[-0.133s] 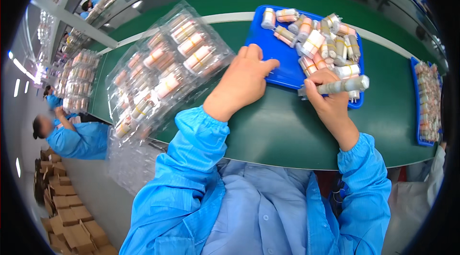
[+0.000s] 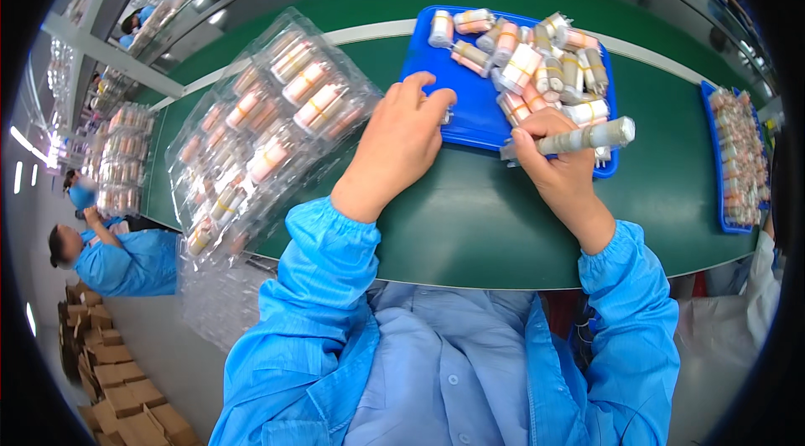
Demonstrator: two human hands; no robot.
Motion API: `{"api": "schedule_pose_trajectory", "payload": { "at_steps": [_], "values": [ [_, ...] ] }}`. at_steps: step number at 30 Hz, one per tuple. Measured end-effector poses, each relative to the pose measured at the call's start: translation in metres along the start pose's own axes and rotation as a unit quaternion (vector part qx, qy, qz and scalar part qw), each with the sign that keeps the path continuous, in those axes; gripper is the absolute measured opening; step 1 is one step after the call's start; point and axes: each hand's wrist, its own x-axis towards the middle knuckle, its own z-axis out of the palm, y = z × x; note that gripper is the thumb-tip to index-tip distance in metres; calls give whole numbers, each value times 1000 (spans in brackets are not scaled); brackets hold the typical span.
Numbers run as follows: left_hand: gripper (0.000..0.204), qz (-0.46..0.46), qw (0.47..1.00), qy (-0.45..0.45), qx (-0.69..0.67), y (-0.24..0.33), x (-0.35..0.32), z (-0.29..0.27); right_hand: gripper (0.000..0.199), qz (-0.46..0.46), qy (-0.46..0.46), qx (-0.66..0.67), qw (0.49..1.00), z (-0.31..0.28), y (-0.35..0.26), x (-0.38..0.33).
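My right hand (image 2: 560, 152) is closed round a long, clear-wrapped grey roll (image 2: 587, 138), tilted slightly up to the right over the near right part of a blue tray (image 2: 453, 81). Many short pink, white and grey rolls (image 2: 520, 67), some with yellow bands, lie jumbled in that tray. At the tray's near left edge is my left hand (image 2: 398, 136), its fingers curled downward. A small shiny end shows under its thumb; the rest is hidden by the hand. Left of it, a clear plastic blister tray (image 2: 189, 148) holds rows of similar banded rolls (image 2: 321, 106).
The green table (image 2: 470, 228) curves along my front. Another blue tray (image 2: 728, 210) full of rolls stands at the far right. Clear packs (image 2: 122, 152) are stacked at the left. A person in blue (image 2: 134, 261) sits beyond the left edge; cardboard boxes (image 2: 126, 400) lie on the floor.
The whole view has shifted, so the table things appear a little further left. The right hand keeps its roll. A shiny end shows more plainly under my left thumb.
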Motion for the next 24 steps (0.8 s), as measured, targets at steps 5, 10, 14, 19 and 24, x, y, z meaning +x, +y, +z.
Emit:
{"api": "schedule_pose_trajectory", "payload": {
  "at_steps": [5, 10, 14, 19, 24],
  "values": [
    [57, -82, 972, 64, -208, 47, -19, 1, 9, -27, 31, 37, 998, -8, -16, 6],
    [50, -118, 974, -18, -190, 54, -43, 26, 9, -34, -13, 22, 999, -4, -11, 1],
    [49, -104, 978, -5, -179, 53, -45, 28, 10, 15, -46, 46, 998, 5, -2, -8],
    [49, -103, 977, 4, -184, 53, -48, 31, 12, 38, -69, 29, 996, 9, -8, -11],
    [48, -102, 976, 19, -192, 54, -49, 33, 14, 73, -78, 13, 994, 12, -13, -14]
  ]
}}
